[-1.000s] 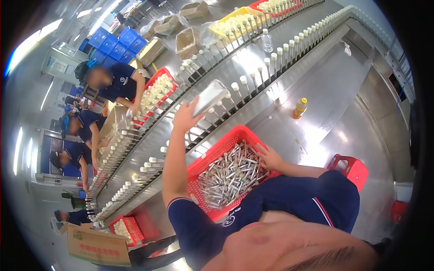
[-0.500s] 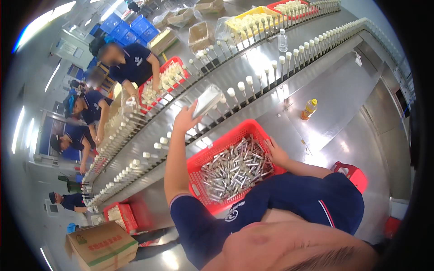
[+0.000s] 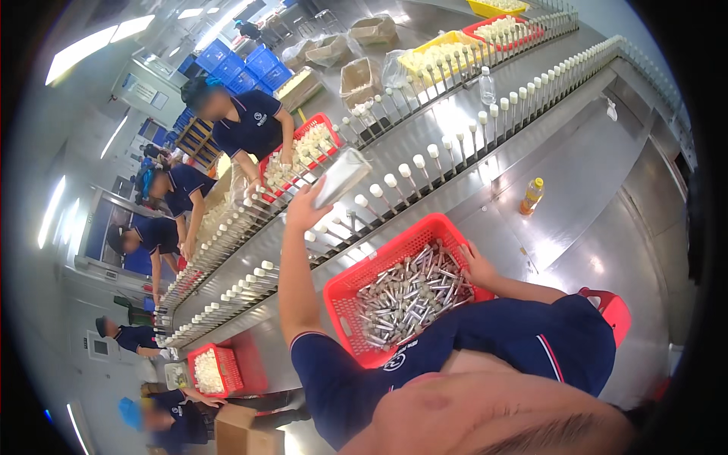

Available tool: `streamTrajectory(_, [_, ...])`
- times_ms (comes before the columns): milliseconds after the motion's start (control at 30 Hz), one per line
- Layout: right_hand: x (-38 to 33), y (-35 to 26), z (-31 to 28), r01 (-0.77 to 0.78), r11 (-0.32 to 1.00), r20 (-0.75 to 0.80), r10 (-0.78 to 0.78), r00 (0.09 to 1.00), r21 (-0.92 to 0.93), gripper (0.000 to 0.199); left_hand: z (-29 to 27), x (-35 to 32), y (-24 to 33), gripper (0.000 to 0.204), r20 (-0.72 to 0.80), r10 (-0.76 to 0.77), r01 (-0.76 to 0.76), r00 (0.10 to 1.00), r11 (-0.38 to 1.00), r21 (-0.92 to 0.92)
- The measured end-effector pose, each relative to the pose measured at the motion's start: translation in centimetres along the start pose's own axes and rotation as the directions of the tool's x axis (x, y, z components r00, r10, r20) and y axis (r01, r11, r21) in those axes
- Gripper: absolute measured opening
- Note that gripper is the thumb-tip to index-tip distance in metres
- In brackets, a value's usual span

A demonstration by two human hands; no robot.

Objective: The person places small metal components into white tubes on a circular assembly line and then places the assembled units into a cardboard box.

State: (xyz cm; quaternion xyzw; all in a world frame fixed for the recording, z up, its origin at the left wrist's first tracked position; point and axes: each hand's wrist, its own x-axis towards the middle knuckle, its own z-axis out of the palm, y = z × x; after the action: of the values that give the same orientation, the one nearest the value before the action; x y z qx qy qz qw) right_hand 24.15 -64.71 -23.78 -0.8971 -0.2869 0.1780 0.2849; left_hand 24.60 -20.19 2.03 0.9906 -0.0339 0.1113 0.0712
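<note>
Nearest my view, a red basket [image 3: 409, 239] sits close against the dark shirt [image 3: 497, 334], filled with a jumble of metal pieces [image 3: 413, 292] pointing every which way. On its right side I see the right hand [image 3: 478, 265] at the rim, fingers reaching forward; I can't tell whether they clasp the edge or only rest on it. Farther out and to the left, the left hand [image 3: 305, 208] is clamped on the near end of a pale, shiny box [image 3: 343, 179]. From that hand the box points away and to the right, its long axis slanting much as the near row of white-tipped rods [image 3: 390, 180] does. It appears over the rods, though I can't make out whether it touches them. The left hand is clearly the nearer one to that row; the right is nearer the metal pieces. Off to the right, a yellow-capped bottle [image 3: 532, 196] stands on the metal tabletop [image 3: 576, 171], well apart from both hands. Beyond the near row I see a clear bottle [image 3: 486, 86], then a co-worker [image 3: 246, 121] leaning over a basket of white pieces [image 3: 312, 145], with blue crates [image 3: 243, 72] farther back.
</note>
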Motion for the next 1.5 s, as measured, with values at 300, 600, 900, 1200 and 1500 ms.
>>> streamTrajectory(300, [0.2, 0.8, 0.9, 0.039, 0.997, -0.027, -0.041, 0.999, -0.071, 0.074, 5.9, -5.2, -3.0, 0.079, 0.052, -0.131, 0.134, 0.99, 0.99, -0.051])
streamTrajectory(600, [0.2, 0.1, 0.4, 0.027, 0.998, -0.046, -0.03, 0.998, -0.056, 0.074, 5.7, -1.4, 0.0, 0.078, 0.155, -0.1, 0.114, 0.983, 0.99, -0.085])
streamTrajectory(900, [0.0, 0.2, 0.3, 0.004, 0.999, -0.039, -0.005, 0.999, -0.034, 0.072, 0.2, 1.2, 1.2, 0.079, 0.096, 0.005, 0.0, 0.995, 0.998, -0.058])
streamTrajectory(1200, [0.2, -0.7, -0.5, -0.019, 0.998, 0.031, 0.021, 0.999, -0.057, 0.072, 5.0, -2.7, -1.1, 0.079, 0.126, -0.075, 0.081, 0.989, 0.996, -0.045])
streamTrajectory(1500, [0.8, 0.8, 1.2, 0.005, 1.0, -0.01, -0.006, 1.0, -0.009, 0.073, 6.0, 0.7, 1.1, 0.076, 0.165, -0.029, 0.037, 0.986, 0.998, -0.046])
